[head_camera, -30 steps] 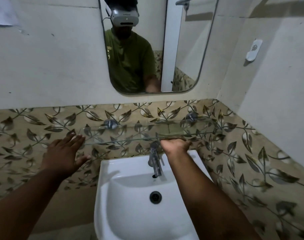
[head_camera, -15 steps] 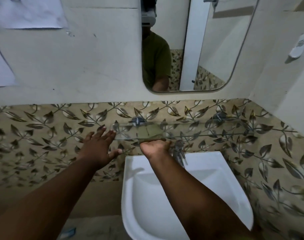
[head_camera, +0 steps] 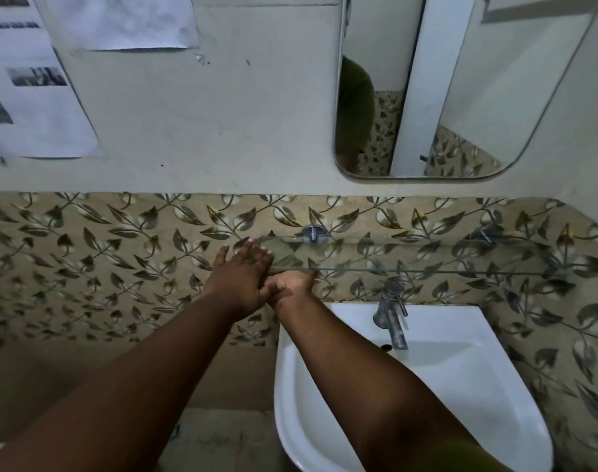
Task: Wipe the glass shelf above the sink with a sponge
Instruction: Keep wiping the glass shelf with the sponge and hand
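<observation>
Two hands meet at the glass shelf's [head_camera: 410,264] left end. Left hand [head_camera: 241,277] lies flat, fingers spread; right hand [head_camera: 290,284] sits under the front edge, grip unclear, sponge unseen. Rightward, shelf bare above one sink [head_camera: 461,386].

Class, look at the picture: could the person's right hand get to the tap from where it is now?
Probably yes. The right hand sits at the left end of the glass shelf, and the tap stands to its right under the shelf with nothing between them.
</observation>
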